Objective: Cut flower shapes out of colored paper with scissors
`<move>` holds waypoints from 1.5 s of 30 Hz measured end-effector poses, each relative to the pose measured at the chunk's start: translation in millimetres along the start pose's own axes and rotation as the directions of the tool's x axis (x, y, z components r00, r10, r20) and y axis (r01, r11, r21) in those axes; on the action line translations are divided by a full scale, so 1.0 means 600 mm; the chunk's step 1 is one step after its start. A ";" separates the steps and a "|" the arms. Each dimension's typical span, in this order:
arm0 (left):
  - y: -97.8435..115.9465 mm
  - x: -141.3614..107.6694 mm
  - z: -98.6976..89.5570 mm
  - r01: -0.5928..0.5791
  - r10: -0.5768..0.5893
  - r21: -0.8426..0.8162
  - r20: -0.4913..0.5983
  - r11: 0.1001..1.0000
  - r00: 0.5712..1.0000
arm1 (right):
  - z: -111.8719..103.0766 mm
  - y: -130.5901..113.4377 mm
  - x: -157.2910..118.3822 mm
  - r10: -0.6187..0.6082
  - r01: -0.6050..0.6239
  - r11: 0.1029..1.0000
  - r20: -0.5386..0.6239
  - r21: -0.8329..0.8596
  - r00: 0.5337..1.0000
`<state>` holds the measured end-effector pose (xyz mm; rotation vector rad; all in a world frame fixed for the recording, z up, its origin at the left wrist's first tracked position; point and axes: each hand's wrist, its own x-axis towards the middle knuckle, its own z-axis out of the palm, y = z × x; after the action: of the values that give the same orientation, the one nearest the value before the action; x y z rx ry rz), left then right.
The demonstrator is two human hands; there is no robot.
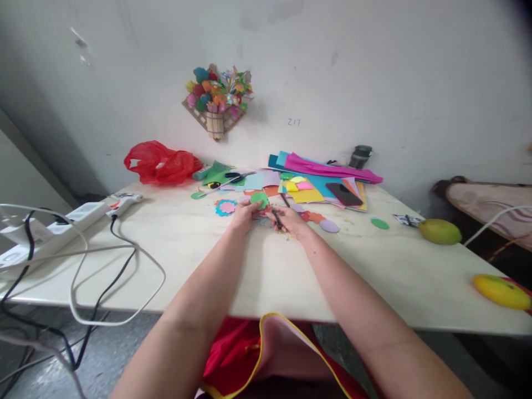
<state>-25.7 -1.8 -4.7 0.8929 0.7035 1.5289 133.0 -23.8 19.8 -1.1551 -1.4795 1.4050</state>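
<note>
Near the middle of the white table, my left hand [246, 215] pinches a green paper piece [259, 200] with a scalloped edge. Close on its right, my right hand [288, 219] is closed on dark-handled scissors [276, 218], whose tip points toward the green paper. Small coloured scraps lie under and between both hands. A blue and pink paper flower [226, 208] rests left of my left hand. Just right of my right hand are orange paper shapes [316, 217] and a lilac oval [329, 226].
Coloured sheets [307, 191], a phone [343, 194] and a second pair of scissors [235, 176] lie at the back. A red bag [162, 163] is back left; power strips [78, 219] and cables occupy the left. Two mangoes [439, 231] sit on the right.
</note>
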 end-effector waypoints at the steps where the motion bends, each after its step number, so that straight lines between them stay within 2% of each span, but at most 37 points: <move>1: 0.001 -0.001 0.001 -0.002 0.002 -0.007 0.001 1.000 1.000 | -0.002 0.003 -0.001 -0.012 0.012 1.000 0.017 0.002 1.000; 11: 0.004 -0.005 0.007 0.008 -0.009 -0.039 -0.027 0.999 1.000 | -0.013 0.013 -0.010 -0.069 0.070 0.998 0.102 -0.004 0.992; 23: 0.001 0.000 -0.007 0.034 -0.038 -0.093 -0.039 0.995 0.999 | -0.009 0.010 -0.015 -0.074 0.074 0.997 0.051 -0.002 0.996; 29: 0.003 -0.003 -0.003 0.051 -0.055 -0.082 -0.050 0.995 0.997 | -0.010 0.013 -0.012 -0.090 0.093 0.995 0.091 -0.024 0.992; 45: -0.001 0.004 -0.006 0.024 -0.027 -0.042 -0.070 0.999 0.997 | -0.004 0.002 -0.022 -0.111 0.114 0.993 0.105 -0.026 0.988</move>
<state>-28.6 1.1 -6.7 0.7997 0.7288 1.5530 139.3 -35.9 19.6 -1.0153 -1.6192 1.3858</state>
